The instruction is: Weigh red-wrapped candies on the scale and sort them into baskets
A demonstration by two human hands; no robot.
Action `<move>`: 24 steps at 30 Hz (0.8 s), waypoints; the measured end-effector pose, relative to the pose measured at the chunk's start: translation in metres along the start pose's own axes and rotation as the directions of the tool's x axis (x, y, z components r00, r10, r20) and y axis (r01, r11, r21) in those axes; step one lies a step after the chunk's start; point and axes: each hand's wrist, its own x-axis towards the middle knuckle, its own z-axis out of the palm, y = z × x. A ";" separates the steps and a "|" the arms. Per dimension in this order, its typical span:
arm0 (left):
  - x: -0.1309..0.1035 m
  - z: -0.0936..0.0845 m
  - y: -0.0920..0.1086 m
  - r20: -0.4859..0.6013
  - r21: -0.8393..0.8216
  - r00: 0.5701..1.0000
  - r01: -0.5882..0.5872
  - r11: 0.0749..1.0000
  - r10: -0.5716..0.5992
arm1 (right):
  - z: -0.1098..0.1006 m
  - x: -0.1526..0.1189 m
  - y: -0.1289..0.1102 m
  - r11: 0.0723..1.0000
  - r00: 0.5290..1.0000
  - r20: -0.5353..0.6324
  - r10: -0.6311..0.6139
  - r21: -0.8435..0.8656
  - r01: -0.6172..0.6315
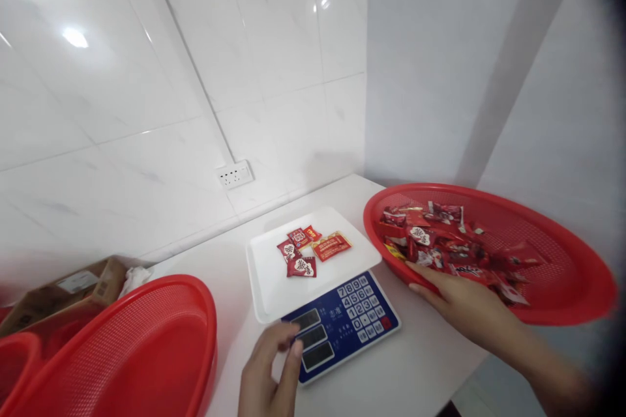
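My left hand (271,368) is beside the display end of a blue and white digital scale (335,314), thumb and index finger apart with nothing between them. On the scale's white tray (267,296) lie several red candy packets (302,266), one of them a larger red and gold packet (331,246). At the right, my right hand (457,303) grips the near-left rim of a large red basket (562,254). Its thumb is outside the rim, and some of its fingers are hidden. Many wrapped candies (440,234) lie in this basket.
A red basket (200,313) stands at the lower left, with part of another red container (24,345) beyond it. Behind them are a cardboard box (110,277) and crumpled white material (134,279). The white table (391,371) meets a tiled wall bearing a socket (235,174).
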 end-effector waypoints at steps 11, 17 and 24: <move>0.145 0.052 -0.002 0.437 0.600 0.886 -0.157 0.784 -0.157 | 0.002 -0.001 -0.002 0.994 0.998 -0.048 -0.042 -0.098 0.037; 0.148 0.052 -0.003 0.468 0.616 0.876 -0.229 0.753 -0.116 | 0.005 0.000 -0.002 0.992 1.000 -0.004 -0.023 -0.127 0.022; 0.142 0.047 -0.007 0.410 0.523 0.904 -0.127 0.843 -0.118 | 0.014 0.001 0.003 0.991 0.998 -0.042 -0.038 -0.131 0.032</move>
